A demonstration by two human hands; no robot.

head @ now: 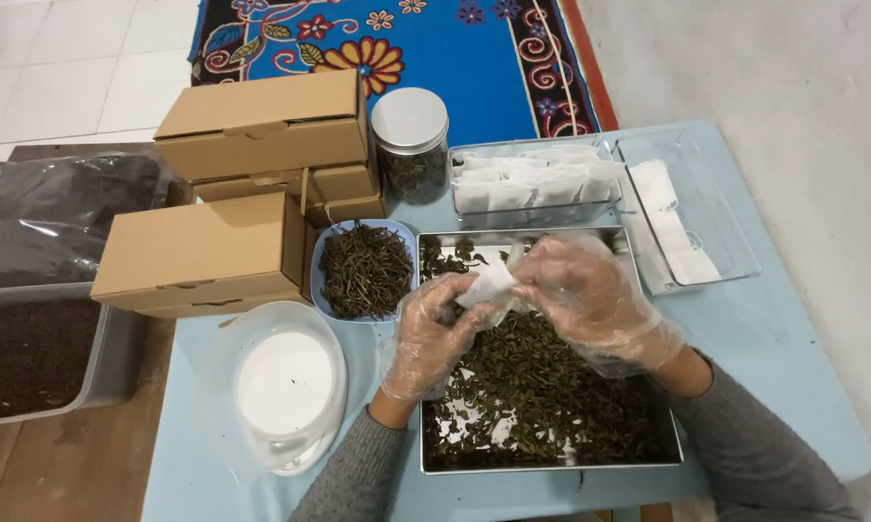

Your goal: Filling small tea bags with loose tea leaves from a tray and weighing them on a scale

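A: Nearest the camera, what occupies the worktop (774, 329)?

B: A rectangular metal tray (551, 462) filled with loose dried leaves (542, 387). Two grey sleeves enter from the lower edge, one on each side of it.

A: State of the hands?

B: Both wear clear disposable gloves and are raised over the tray's far half. The left hand (434, 333) is closed, gripping the near side of a small white filter bag (487, 286) between fingers and thumb. The right hand (590, 295) is closed on the same bag from the opposite side. The bag sits between the two hands, above the leaves.

A: Items left of the tray?

B: A white round scale under a clear plastic cover (286, 382), then a blue bowl (366, 269) of dried leaves touching the tray's far left corner. Beyond the scale, flat cardboard boxes (225, 198) stand stacked.

A: Farther back?

B: A glass jar with a metal lid (410, 143), beside a clear container holding white filter bags (532, 182). To its right lies a clear lid (687, 208) with more white bags on it. A patterned blue rug (455, 48) covers the floor beyond.
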